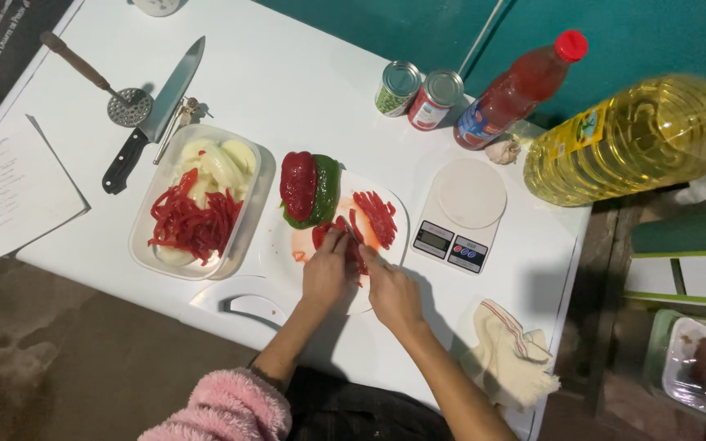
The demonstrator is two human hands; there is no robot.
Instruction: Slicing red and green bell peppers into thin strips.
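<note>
On the white plate [386, 214] at the near middle of the white table [304, 73], both hands work on a red pepper piece [326, 233]. The left hand [328, 273] presses its fingertips down on the piece, pinning it against the plate. The right hand [391, 292] is closed around a small knife [356, 238], whose blade meets the piece just right of the left fingertips. Cut red strips [376, 216] lie just far-right of the grip. A red and green pepper half [309, 189] rests at the plate's far left. A plastic tray [247, 214] of strips and onion stands left; a kitchen scale [459, 214] stands right.
</note>
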